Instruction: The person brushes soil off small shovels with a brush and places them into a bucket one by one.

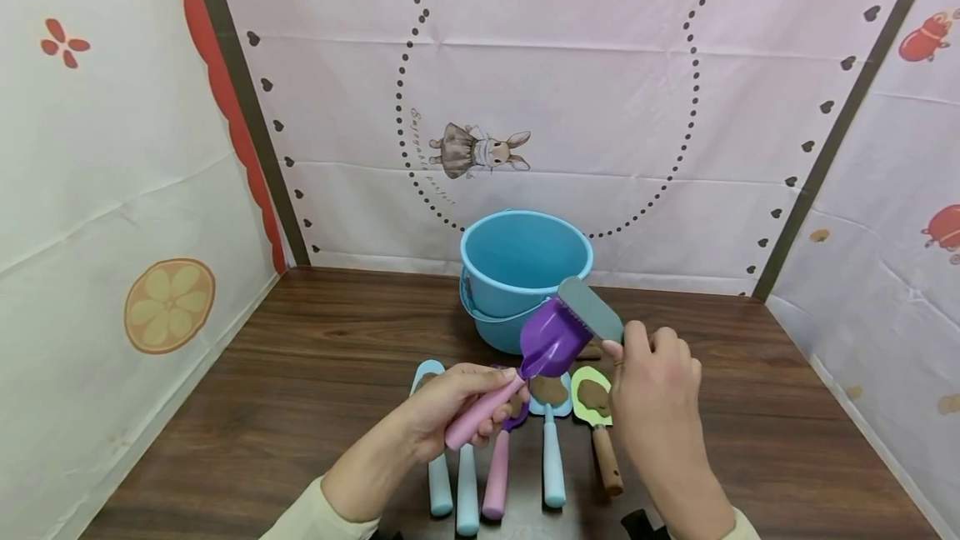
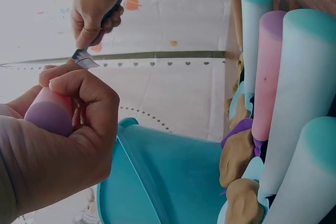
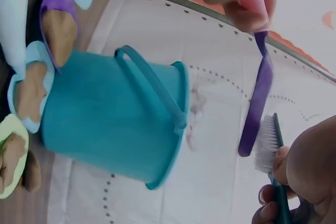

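A blue bucket (image 1: 517, 261) is standing at eleven o'clock and scoops (image 1: 552, 457) are lying at six from a purple shovel (image 1: 547, 338). The left hand (image 1: 453, 405), gripping its pink handle, is partly hiding them, while the right hand (image 1: 660, 394) is holding a brush (image 1: 591, 308) at the blade's two o'clock edge.

Bucket (image 1: 498, 294) at back of table (image 1: 337, 373), shovels (image 1: 553, 457) before it, raised shovel (image 1: 551, 338) above them, brush (image 1: 592, 311) at its right
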A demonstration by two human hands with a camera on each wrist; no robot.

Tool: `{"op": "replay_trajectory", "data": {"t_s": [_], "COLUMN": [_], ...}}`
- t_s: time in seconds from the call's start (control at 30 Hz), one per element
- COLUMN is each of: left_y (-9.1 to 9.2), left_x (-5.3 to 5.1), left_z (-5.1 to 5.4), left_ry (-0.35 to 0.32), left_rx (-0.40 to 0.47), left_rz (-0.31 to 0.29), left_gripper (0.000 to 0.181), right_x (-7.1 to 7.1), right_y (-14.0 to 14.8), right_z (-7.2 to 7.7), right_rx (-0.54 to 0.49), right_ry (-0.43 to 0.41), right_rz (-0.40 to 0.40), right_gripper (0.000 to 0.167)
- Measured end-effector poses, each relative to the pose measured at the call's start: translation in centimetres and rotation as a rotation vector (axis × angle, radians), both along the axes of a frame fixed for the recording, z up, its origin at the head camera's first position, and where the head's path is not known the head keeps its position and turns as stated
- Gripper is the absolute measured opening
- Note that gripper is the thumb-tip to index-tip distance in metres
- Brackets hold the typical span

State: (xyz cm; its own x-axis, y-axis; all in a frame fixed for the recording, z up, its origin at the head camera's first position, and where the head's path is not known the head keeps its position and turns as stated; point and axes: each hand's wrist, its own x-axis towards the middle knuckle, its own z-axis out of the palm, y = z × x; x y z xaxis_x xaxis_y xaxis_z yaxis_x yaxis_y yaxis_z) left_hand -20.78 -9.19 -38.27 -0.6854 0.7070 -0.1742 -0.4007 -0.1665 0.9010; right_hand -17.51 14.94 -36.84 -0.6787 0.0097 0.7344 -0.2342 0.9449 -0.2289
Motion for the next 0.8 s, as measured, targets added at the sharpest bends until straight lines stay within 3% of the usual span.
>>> {"op": "replay_trajectory", "data": {"t_s": [0.1, 0.23, 0.33, 0.6, 0.8], "left_y": [0.0, 0.1, 0.1, 0.0, 0.0], "left_x": [0.0, -0.1, -0.1, -0.1, -0.1], "left_z": [-0.1, -0.1, -0.1, -0.1, 0.1], "left_ry": [-0.004, 0.003, 0.019, 0.017, 0.032], "left_rx": [0.0, -0.019, -0.029, 0.008, 0.016], "left_rz": [0.006, 0.046, 0.07, 0.01, -0.027], "left_gripper": [0.03, 0.03, 0.028, 0.028, 0.028], "right_x": [0.7, 2.0, 2.3, 1.0, -0.3], "right_y": [-0.8, -2.8, -3.6, -1.7, 0.8], "right_z": [0.1, -0.3, -0.7, -0.2, 0.4], "right_rx": [0.002, 0.065, 0.109, 0.031, -0.032], "right_ry": [-0.007, -0.019, -0.022, -0.052, -0.001], "right_rz": [0.043, 0.165, 0.19, 0.076, -0.014], "right_gripper": [0.028, 0.033, 0.038, 0.027, 0.027]}}
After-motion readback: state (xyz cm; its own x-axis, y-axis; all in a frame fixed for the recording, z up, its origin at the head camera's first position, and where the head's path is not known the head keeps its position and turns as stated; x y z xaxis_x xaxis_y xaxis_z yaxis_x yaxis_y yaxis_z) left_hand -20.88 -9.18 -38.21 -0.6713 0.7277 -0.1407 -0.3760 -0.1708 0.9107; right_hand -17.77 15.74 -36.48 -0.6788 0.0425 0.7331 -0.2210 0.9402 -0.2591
